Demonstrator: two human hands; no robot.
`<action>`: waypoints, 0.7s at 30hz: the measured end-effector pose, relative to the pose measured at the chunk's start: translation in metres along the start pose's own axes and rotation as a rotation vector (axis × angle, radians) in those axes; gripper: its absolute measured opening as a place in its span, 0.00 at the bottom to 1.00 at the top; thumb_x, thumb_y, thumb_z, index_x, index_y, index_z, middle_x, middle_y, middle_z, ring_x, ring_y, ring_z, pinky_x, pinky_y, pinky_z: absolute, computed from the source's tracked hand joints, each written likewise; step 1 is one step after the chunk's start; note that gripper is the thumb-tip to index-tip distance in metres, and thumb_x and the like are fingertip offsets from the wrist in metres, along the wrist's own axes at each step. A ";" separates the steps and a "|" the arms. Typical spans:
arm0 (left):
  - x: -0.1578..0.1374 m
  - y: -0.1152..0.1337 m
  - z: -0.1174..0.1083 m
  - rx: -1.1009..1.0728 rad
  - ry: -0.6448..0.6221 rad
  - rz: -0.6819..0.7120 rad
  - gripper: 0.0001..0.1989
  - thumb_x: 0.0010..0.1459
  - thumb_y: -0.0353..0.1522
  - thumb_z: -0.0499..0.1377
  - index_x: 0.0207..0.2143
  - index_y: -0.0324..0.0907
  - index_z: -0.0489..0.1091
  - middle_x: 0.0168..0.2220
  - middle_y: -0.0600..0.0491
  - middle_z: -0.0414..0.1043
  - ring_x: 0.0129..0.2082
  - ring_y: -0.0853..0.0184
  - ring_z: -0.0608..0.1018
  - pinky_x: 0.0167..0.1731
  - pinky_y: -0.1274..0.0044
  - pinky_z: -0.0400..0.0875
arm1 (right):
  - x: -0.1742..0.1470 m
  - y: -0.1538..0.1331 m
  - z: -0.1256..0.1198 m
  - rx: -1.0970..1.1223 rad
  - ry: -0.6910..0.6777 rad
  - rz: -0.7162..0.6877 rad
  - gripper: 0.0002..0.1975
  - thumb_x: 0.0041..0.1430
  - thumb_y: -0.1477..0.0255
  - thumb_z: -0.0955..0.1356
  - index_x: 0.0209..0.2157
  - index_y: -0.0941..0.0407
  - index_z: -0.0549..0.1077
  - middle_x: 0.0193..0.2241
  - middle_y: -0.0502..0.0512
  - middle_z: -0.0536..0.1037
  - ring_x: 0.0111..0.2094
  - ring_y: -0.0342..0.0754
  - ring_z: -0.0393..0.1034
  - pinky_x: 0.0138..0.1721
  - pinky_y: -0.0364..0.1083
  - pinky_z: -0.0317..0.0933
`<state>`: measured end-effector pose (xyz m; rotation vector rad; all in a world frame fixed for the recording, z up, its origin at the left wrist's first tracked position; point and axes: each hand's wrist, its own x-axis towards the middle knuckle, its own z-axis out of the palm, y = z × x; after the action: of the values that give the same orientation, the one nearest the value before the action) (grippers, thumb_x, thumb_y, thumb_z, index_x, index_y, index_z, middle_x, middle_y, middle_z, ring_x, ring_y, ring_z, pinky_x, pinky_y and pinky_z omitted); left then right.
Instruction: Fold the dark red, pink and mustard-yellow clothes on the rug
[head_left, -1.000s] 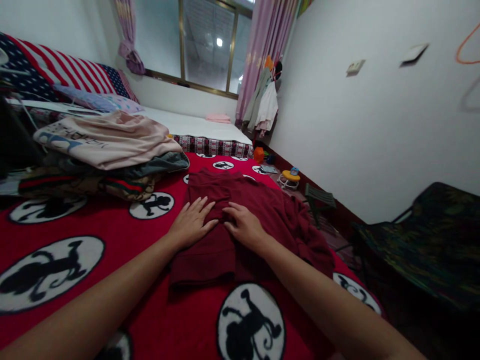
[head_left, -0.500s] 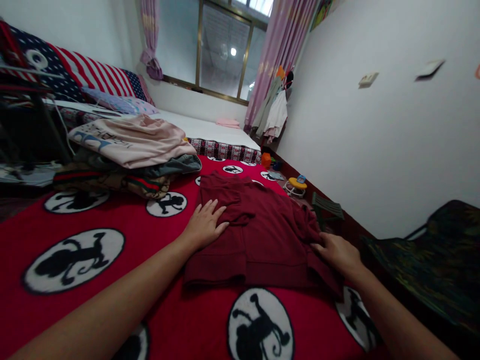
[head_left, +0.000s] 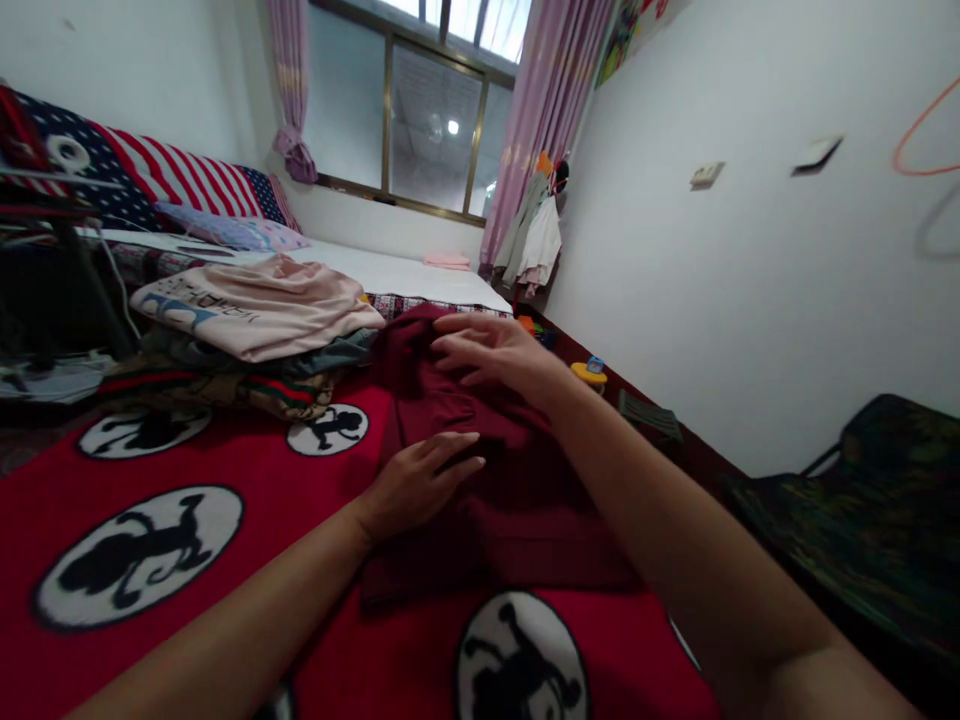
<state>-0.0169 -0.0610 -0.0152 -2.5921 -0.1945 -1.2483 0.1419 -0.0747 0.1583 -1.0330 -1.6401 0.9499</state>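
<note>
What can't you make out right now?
Head view:
Whether the right hand grips the maroon garment: blurred, masked by its fingers.
Garment's right side: hidden behind the right forearm.
Most of the grey-blue cloth: covered by the pink shirt.
Right end of the camouflage chair: cut off by the picture edge.

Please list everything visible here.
garment: 1, dark red, on blanket
blanket: 1, red, foreground
clothes pile: 1, mixed, left
cushion: 1, multicoloured, left
pillow: 1, bluish, on bed
bed: 1, white, under window
folded cloth: 1, pink, on bed
window: 1, grey, back
curtains: 2, purple, beside window
hanging clothes: several, pale, right corner
stools: 2, yellow and green, floor
chair: 1, dark, right
fittings: 2, white, right wall
cord: 1, orange, right wall
clutter: uncounted, mixed, left edge
left hand: 1, bare, on garment
right hand: 1, bare, over garment
</note>
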 end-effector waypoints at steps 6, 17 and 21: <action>-0.001 -0.004 0.010 0.018 -0.083 -0.107 0.12 0.61 0.26 0.54 0.45 0.39 0.73 0.49 0.43 0.72 0.50 0.58 0.75 0.50 0.66 0.73 | -0.019 0.086 0.052 -0.086 0.062 0.006 0.09 0.55 0.67 0.69 0.28 0.58 0.76 0.26 0.51 0.79 0.27 0.42 0.72 0.31 0.41 0.65; -0.005 -0.010 0.018 -0.186 -0.347 -0.308 0.11 0.52 0.29 0.61 0.39 0.36 0.76 0.41 0.44 0.76 0.44 0.57 0.77 0.47 0.69 0.73 | -0.038 0.160 0.066 -0.303 0.297 -0.037 0.14 0.64 0.69 0.62 0.30 0.57 0.77 0.31 0.53 0.79 0.35 0.45 0.74 0.41 0.43 0.64; -0.002 -0.011 0.015 -0.221 -0.362 -0.320 0.12 0.52 0.33 0.62 0.40 0.39 0.75 0.41 0.45 0.76 0.44 0.58 0.76 0.46 0.69 0.72 | -0.052 0.151 0.056 -0.375 0.237 -0.068 0.10 0.62 0.71 0.64 0.39 0.56 0.76 0.39 0.55 0.79 0.42 0.46 0.73 0.46 0.44 0.64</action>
<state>-0.0098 -0.0464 -0.0241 -3.0586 -0.5906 -0.9183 0.1287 -0.0784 -0.0101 -1.2769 -1.6739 0.4605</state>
